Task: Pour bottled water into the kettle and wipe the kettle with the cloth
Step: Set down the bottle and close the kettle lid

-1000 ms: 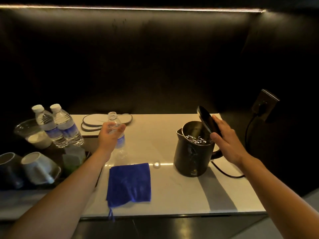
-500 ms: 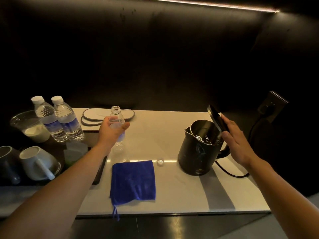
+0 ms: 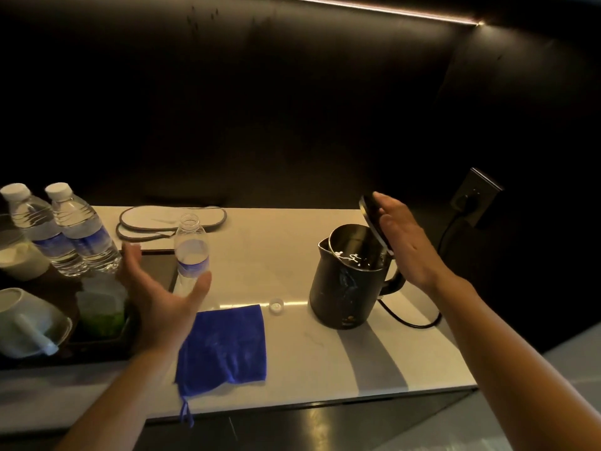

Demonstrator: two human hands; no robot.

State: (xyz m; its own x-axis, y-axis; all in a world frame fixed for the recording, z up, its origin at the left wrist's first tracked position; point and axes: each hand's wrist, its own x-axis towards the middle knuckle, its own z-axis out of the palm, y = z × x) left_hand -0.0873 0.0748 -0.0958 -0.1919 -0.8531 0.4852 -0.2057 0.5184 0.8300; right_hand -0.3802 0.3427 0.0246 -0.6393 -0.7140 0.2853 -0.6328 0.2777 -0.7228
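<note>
An uncapped clear bottle [image 3: 191,252] stands upright on the white counter [image 3: 279,255]. My left hand [image 3: 156,288] is just in front of it, fingers spread, holding nothing. The black kettle [image 3: 349,288] stands to the right with water glinting inside. Its lid [image 3: 374,219] is tipped up, and my right hand [image 3: 406,242] rests flat against the lid's back. A blue cloth [image 3: 224,346] lies flat near the front edge. The small white cap [image 3: 276,305] lies between the cloth and the kettle.
Two sealed water bottles [image 3: 65,232] stand at the far left beside a dark tray [image 3: 107,346] with cups [image 3: 29,323]. White slippers [image 3: 162,219] lie at the back. The kettle's cord [image 3: 419,320] runs to a wall socket [image 3: 474,200] on the right.
My left hand has let go of the open bottle, which now stands on the counter, and has drawn back with fingers spread. My right hand stays on the raised lid.
</note>
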